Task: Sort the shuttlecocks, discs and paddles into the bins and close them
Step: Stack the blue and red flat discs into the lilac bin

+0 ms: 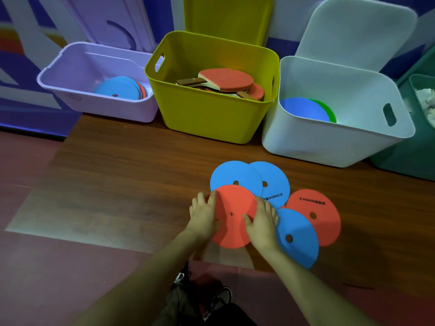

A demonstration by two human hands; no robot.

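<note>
Both hands down on the near red disc [231, 216], which lies flat on the wood-look floor [113, 175] at the near middle of the scene: left hand [204, 216] gripping the left rim with fingers curled over the edge, right hand [261, 223] on the right rim with thumb on the top face and fingers spread toward the neighbouring discs. Hands apart, one to each side of the same disc, nothing else held

Overlapping it on the far side, a blue disc [231, 176]; just right of that, a second blue disc [274, 182] with printed lettering; further right, a red disc [315, 215] also lettered; near right, a third blue disc [297, 236] lying over the red one's edge. Beyond them, along the wall, three open bins with lids propped behind: lilac bin [70, 90] at far left with blue and red discs inside, yellow bin [211, 118] in the middle holding paddles [226, 82], white bin [329, 142] at right with a blue and a green round piece inside. No loose shuttlecocks visible

Judging by looks: thin, flat, light, probably flexible foam or rubber sheet, matte rather than slick, not fragile. Lying flush to the floor, so hard to lift from the face; best taken at the rim, a fingertip worked under the edge or the disc slid over a neighbour to raise a lip. Centre hole too small for a useful hold. Likely to droop if pinched at one point, so opposite-rim grip sensible; stacking several before carrying to the lilac bin likely easy
</note>
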